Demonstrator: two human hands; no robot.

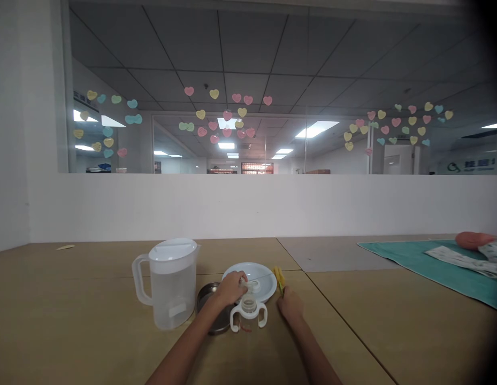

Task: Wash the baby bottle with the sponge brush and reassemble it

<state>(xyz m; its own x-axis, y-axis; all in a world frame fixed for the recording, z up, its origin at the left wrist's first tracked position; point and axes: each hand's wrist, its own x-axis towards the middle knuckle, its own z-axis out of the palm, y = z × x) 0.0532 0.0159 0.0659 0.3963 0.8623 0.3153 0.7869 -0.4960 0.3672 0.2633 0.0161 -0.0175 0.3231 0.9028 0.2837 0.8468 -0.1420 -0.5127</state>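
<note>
The right hand [290, 305] grips a yellow-and-green utensil [279, 278]. The left hand [231, 289] overlaps the plate [267, 289]; its grip cannot be told.

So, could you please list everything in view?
pitcher: one, translucent white, left
metal dish: one, grey, beside pitcher
plate: one, white, behind bottle
bottle: one, clear, white-handled, centre
brush: one, yellow-green, right of plate
mat: one, teal, far right
patterned cloth: one, white, on mat
bundle: one, orange-pink, by patterned cloth
scrap: one, yellow, back left
tabletop: one, tan, foreground
window: one, clear, above tabletop
heart notes: many, pastel, on window
left hand: one, over plate
right hand: one, on brush
</note>
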